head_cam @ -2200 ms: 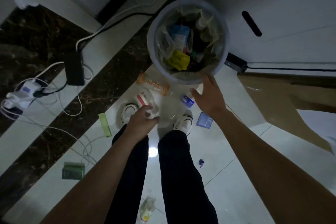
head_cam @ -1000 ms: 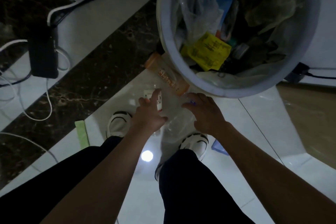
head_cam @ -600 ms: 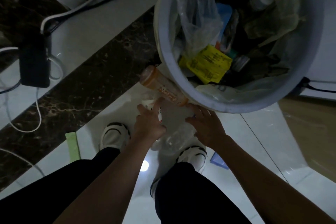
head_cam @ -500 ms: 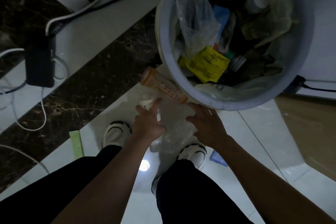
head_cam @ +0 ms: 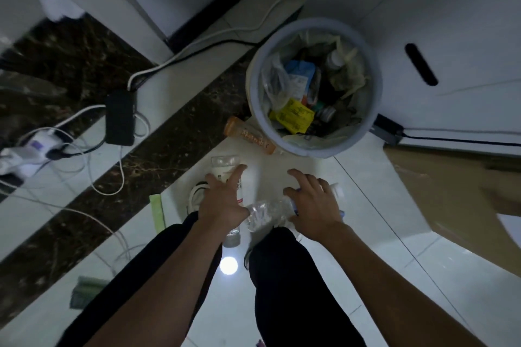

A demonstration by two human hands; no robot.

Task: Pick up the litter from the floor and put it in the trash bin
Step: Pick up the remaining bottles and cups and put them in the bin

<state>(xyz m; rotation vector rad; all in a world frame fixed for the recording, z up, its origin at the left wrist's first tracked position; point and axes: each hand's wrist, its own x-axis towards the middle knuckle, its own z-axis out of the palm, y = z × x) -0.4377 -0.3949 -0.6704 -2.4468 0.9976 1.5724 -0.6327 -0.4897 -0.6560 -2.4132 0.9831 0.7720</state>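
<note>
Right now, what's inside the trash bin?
Inside the trash bin I see a yellow wrapper, a blue packet, a clear plastic bag and a white-capped bottle. The pile covers whatever lies beneath and the bin's bottom.

One trash bin (head_cam: 308,150). Three bottles outside it: one orange bottle (head_cam: 249,135), one white-labelled bottle (head_cam: 225,167), one crumpled clear bottle (head_cam: 265,212). Two green wrappers (head_cam: 157,211), (head_cam: 84,291). Two hands: left hand (head_cam: 222,205), right hand (head_cam: 314,204). One black adapter (head_cam: 119,118). One cardboard sheet (head_cam: 451,186).
</note>
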